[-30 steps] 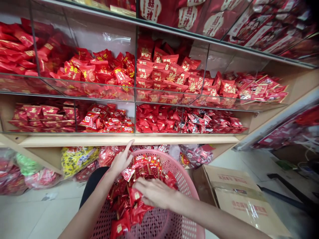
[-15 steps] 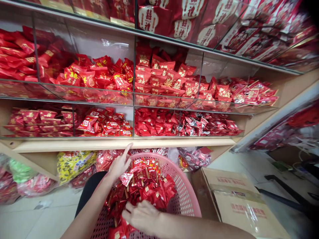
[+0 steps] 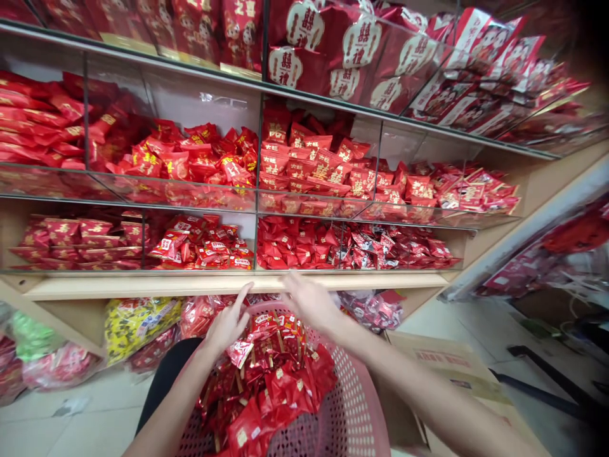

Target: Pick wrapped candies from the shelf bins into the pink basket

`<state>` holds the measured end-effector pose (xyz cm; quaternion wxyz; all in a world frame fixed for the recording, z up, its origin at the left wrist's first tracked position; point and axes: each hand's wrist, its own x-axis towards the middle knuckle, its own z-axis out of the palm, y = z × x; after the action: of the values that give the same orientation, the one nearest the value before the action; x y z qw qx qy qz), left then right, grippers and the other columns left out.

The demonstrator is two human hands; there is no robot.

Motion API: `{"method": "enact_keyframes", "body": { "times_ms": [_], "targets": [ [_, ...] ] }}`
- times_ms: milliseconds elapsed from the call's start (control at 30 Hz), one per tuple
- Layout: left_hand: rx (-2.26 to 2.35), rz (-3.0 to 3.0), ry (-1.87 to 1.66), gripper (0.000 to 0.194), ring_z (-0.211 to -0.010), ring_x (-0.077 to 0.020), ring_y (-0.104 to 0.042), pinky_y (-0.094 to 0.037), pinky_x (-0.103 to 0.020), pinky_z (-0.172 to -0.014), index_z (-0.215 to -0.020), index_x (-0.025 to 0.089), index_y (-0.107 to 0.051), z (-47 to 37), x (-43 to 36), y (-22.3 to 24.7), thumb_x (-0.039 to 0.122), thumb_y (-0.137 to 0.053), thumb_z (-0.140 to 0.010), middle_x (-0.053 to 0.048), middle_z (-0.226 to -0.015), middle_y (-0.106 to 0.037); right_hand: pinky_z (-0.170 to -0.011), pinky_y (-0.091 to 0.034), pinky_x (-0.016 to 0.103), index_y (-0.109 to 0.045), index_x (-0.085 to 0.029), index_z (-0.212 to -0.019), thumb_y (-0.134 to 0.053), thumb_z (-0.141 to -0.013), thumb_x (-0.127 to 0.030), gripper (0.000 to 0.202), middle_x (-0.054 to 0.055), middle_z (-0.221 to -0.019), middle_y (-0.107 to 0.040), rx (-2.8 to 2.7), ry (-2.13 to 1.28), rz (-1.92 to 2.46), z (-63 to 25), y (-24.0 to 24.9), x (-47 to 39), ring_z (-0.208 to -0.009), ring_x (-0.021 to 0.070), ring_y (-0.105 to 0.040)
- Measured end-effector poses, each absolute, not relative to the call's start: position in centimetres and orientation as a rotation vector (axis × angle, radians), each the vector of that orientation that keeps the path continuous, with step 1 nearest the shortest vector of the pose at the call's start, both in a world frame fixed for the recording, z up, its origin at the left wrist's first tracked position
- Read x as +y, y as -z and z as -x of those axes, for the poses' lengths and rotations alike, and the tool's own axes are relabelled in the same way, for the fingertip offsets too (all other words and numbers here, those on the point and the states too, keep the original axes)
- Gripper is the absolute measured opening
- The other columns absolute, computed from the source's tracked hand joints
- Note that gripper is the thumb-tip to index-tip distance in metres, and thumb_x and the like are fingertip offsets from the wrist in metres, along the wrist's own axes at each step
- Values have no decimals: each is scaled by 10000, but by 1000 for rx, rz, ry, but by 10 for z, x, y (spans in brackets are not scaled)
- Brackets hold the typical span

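A pink plastic basket (image 3: 368, 387) with a perforated wall holds many red wrapped packets (image 3: 280, 387). My left hand (image 3: 231, 325) is at the basket's far left rim, index finger stretched toward the shelf edge and the other fingers loosely apart. No packet shows in it. Over the far right rim, my right hand (image 3: 311, 303) reaches toward the wooden shelf edge (image 3: 143, 285). Its fingers are smeared by motion, so whether it holds anything cannot be made out. Right in front of it, small red packets (image 3: 297, 244) fill a compartment of the lowest shelf.
Clear dividers (image 3: 259, 158) split the shelves, which are stocked with red packets. Below the shelf lie a yellow bag of sweets (image 3: 140, 324) and other plastic bags. A cardboard box (image 3: 442, 358) stands right of the basket. My dark-clothed knee (image 3: 169, 374) is at the left.
My right hand has left the packets in the basket and moved up and forward to the shelf edge. My left hand stays near the rim. The view has shifted slightly.
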<state>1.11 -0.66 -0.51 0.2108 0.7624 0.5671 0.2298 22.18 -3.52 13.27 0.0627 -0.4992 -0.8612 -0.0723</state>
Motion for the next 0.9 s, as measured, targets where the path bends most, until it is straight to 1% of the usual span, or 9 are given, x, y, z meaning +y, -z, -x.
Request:
{"method": "enact_keyframes", "body": {
  "times_ms": [100, 200, 267, 367, 433, 533, 700, 800, 900],
  "targets": [
    [1560, -2119, -645, 653, -700, -158, -619, -418, -246, -688, -1406, 324, -60, -11, -7, 2, 217, -363, -837, 20, -831, -634, -556, -445, 254, -439, -163, -1129, -268, -908, -157, 280, 125, -1104, -490, -2385, 543, 1864, -247, -153, 8, -767, 179, -596],
    [1558, -2107, -634, 655, -716, -154, -619, -418, -243, -708, -1409, 311, -57, -12, -8, 0, 209, -362, -838, 16, -833, -636, -583, -452, 258, -438, -146, -1157, -253, -881, -69, 340, 176, -1207, -439, -2349, 788, 1973, -266, -161, 37, -841, 202, -599],
    [1559, -2108, -637, 655, -712, -150, -618, -417, -239, -701, -1408, 315, -55, -12, -7, 1, 214, -362, -839, 16, -842, -636, -605, -463, 272, -449, -132, -1168, -258, -870, -44, 364, 199, -1225, -439, -2364, 811, 2039, -272, -163, 50, -844, 206, -611],
    [1574, -2112, -651, 651, -686, -148, -616, -413, -234, -668, -1407, 324, -54, -12, -6, 5, 225, -359, -840, 22, -840, -633, -617, -469, 283, -510, -102, -1114, -284, -856, -20, 353, 210, -1123, -522, -2357, 760, 2144, -274, -166, 62, -839, 218, -626],
    [1582, -2115, -662, 650, -697, -153, -620, -413, -236, -669, -1406, 325, -56, -12, -6, 7, 228, -358, -839, 23, -836, -632, -613, -467, 284, -550, -89, -1060, -307, -845, -12, 333, 208, -1052, -561, -2359, 747, 2161, -272, -170, 66, -841, 230, -629],
    [1586, -2118, -651, 649, -711, -156, -627, -417, -242, -681, -1405, 332, -57, -12, -6, 6, 232, -359, -839, 21, -853, -638, -616, -462, 278, -567, -83, -1037, -332, -838, -9, 317, 211, -1036, -568, -2379, 759, 2148, -271, -176, 64, -842, 232, -629],
    [1614, -2104, -584, 653, -753, -161, -634, -419, -251, -718, -1409, 314, -73, -14, -8, -1, 230, -376, -836, 11, -865, -656, -595, -465, 288, -516, -67, -1102, -262, -862, -31, 351, 229, -1144, -495, -2398, 931, 2081, -278, -183, 39, -820, 229, -622],
    [1628, -2102, -573, 661, -753, -161, -633, -419, -252, -722, -1410, 303, -84, -15, -8, -2, 227, -393, -830, 12, -851, -661, -546, -455, 274, -462, -66, -1162, -220, -867, -37, 383, 231, -1227, -423, -2395, 1156, 1991, -283, -185, 17, -780, 205, -607],
    [1623, -2112, -597, 658, -719, -157, -628, -416, -243, -696, -1411, 295, -88, -16, -8, 0, 230, -393, -831, 19, -823, -659, -506, -432, 247, -408, -86, -1221, -231, -856, -26, 410, 218, -1260, -394, -2407, 1208, 1894, -283, -185, -8, -759, 179, -586]
  ]
}}
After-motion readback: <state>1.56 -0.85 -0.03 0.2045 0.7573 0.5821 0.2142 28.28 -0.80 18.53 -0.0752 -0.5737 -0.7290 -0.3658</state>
